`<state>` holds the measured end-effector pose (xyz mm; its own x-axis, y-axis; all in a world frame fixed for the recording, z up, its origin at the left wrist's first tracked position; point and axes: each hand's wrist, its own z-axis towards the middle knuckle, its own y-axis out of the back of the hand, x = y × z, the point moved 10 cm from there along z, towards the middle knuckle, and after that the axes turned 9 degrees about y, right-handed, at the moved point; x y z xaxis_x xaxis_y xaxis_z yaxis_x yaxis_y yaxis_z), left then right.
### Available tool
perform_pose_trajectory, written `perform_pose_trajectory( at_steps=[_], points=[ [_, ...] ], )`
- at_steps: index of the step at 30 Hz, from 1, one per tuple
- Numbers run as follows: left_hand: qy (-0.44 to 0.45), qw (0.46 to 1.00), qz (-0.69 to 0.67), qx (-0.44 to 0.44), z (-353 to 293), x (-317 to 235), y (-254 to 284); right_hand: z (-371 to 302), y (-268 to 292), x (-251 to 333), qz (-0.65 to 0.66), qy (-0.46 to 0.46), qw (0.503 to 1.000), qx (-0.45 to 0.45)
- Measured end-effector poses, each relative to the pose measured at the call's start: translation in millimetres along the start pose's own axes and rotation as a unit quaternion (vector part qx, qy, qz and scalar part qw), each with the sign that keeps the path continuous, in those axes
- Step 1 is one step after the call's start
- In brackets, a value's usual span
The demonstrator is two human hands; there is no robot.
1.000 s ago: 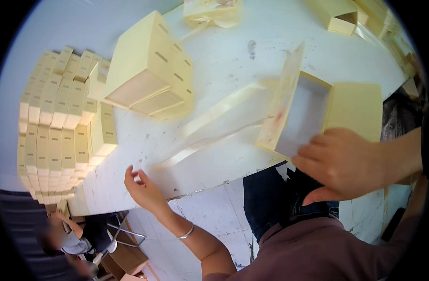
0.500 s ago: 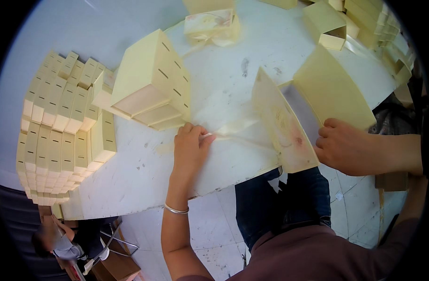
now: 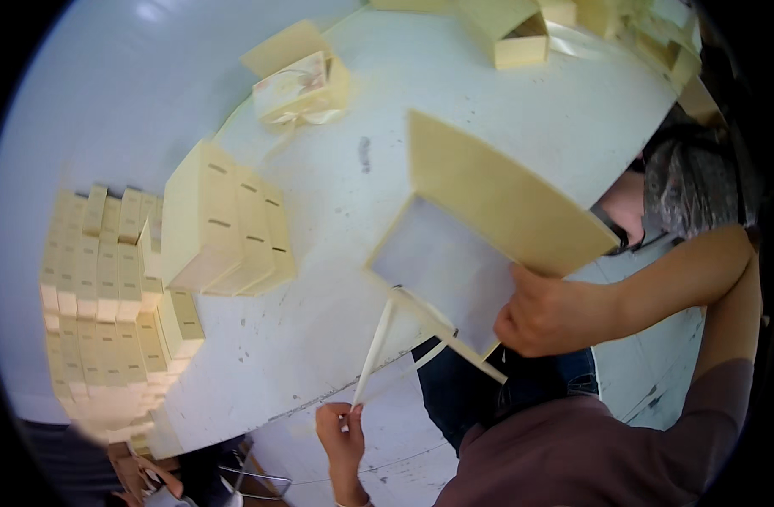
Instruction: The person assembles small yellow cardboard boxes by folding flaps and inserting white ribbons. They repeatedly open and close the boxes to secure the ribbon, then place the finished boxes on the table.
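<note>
My right hand (image 3: 546, 314) is closed on the near right edge of an open cream gift box (image 3: 442, 253). Its lid (image 3: 488, 190) stands raised on the far side, and a pale inner surface shows. The box is tilted at the table's front edge. My left hand (image 3: 341, 433) pinches the end of a cream ribbon (image 3: 375, 355), which is drawn taut from the near side of the box. Another length of ribbon hangs beside it. My left hand is over the floor, just past the table edge.
A stack of cream boxes with slots (image 3: 226, 224) stands on the white table (image 3: 336, 237). Many small boxes (image 3: 108, 304) are piled at far left. A ribboned box (image 3: 302, 89) sits at the back, and an open box (image 3: 520, 38) farther right. Another person's hand (image 3: 625, 207) shows at right.
My left hand has pulled the ribbon down toward me, past the table edge. My right hand has turned and tipped the box, so its inside now shows. The view has shifted too.
</note>
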<state>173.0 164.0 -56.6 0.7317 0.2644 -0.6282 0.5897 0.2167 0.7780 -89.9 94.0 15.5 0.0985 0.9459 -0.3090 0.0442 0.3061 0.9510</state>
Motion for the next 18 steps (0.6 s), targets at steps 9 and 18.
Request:
perform_pose_trajectory(
  at_steps=[9,18],
  points=[
    [-0.067,0.995,0.038,-0.063,-28,-22,-22,-13,-16,-17,-0.039,0.007,0.997,-0.07],
    [-0.394,0.882,-0.241,0.099,-14,-266,-159,-194,-21,-174,-0.112,-0.181,0.977,-0.023]
  ],
)
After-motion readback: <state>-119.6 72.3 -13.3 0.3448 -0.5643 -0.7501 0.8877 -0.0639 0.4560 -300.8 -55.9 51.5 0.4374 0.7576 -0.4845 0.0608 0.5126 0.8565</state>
